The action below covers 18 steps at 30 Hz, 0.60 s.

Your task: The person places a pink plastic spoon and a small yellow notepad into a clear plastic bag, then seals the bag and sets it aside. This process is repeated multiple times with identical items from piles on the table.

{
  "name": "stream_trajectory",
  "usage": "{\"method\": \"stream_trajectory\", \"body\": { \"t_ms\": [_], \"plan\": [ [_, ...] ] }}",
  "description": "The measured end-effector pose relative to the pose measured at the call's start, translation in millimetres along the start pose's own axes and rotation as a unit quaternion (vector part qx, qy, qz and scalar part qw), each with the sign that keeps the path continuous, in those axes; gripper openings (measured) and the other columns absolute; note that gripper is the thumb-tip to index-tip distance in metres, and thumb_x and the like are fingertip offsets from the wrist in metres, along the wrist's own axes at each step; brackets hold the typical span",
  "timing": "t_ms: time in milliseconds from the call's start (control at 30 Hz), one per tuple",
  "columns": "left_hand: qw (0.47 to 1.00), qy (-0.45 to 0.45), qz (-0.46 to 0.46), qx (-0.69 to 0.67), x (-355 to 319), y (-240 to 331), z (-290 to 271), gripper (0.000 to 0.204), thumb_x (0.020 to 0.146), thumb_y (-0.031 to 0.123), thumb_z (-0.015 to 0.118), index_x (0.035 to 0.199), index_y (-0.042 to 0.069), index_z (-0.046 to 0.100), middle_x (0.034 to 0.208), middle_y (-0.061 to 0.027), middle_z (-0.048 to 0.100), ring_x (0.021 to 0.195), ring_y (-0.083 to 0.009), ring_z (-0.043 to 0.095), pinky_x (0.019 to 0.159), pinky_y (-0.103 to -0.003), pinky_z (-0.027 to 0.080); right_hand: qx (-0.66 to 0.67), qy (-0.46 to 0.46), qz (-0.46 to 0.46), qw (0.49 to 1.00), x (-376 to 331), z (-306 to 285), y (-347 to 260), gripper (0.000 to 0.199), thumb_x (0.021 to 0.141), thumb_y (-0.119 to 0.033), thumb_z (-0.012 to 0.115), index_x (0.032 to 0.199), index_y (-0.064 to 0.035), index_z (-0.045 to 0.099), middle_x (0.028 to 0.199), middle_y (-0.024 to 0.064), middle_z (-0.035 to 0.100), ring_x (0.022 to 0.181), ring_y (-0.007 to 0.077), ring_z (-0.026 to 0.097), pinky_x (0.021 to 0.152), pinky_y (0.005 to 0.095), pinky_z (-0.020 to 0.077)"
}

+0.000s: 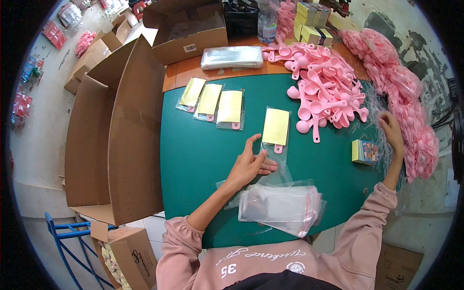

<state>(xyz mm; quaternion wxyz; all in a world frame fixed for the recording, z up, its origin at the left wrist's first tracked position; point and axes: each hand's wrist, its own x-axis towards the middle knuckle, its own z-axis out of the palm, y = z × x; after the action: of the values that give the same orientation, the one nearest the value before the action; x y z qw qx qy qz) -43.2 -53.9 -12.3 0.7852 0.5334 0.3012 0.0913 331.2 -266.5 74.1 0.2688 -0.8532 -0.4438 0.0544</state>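
My left hand (pixel 252 165) has its fingers apart at the lower end of a clear plastic bag (pixel 284 165). Inside that bag are a yellow card (pixel 276 126) and a pink spoon (pixel 278 149), mostly hidden by the card. Below the hand lies a fanned stack of clear bags (pixel 275 205). Over at the right edge, my right hand (pixel 392 133) is among thin clear plastic strips (pixel 382 145), fingers curled together; what they hold is too fine to make out. A small stack of printed cards (pixel 366 152) stands beside that wrist.
A heap of pink spoons (pixel 328 89) covers the far right of the green mat (pixel 193 164). Several filled bags (pixel 229 107) lie far left. Large cardboard boxes (pixel 135 130) flank the left edge. Behind are packed bags (pixel 232 58), a bottle (pixel 267 21) and bundled cards (pixel 314 35).
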Motion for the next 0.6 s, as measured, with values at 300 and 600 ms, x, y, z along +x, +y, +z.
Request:
{"method": "stream_trajectory", "body": {
  "t_ms": [300,600],
  "plan": [
    [0.995,-0.047,0.017,-0.092,-8,-4,5,0.037,0.091,0.007,0.045,0.125,0.007,0.031,0.097,-0.0155,0.062,0.090,-0.0172,0.061,0.075,-0.027,0.051,0.083,-0.102,-0.206,0.970,-74,140,-170,0.054,0.061,-0.006,0.072,0.108,-0.0058,0.047,0.097,0.0126,0.043,0.088,0.0280,0.049,0.077,0.0385,0.0430],
    [0.983,-0.043,0.111,0.139,-10,6,-8,0.022,0.087,0.005,0.049,0.109,0.006,0.046,0.097,-0.0109,0.058,0.082,-0.0149,0.060,0.062,-0.023,0.052,0.249,-0.087,-0.145,0.954,-73,171,-158,0.016,0.071,0.000,0.066,0.085,-0.0017,0.057,0.089,0.0099,0.046,0.074,0.0181,0.056,0.066,0.0297,0.0471]
  ]
}}
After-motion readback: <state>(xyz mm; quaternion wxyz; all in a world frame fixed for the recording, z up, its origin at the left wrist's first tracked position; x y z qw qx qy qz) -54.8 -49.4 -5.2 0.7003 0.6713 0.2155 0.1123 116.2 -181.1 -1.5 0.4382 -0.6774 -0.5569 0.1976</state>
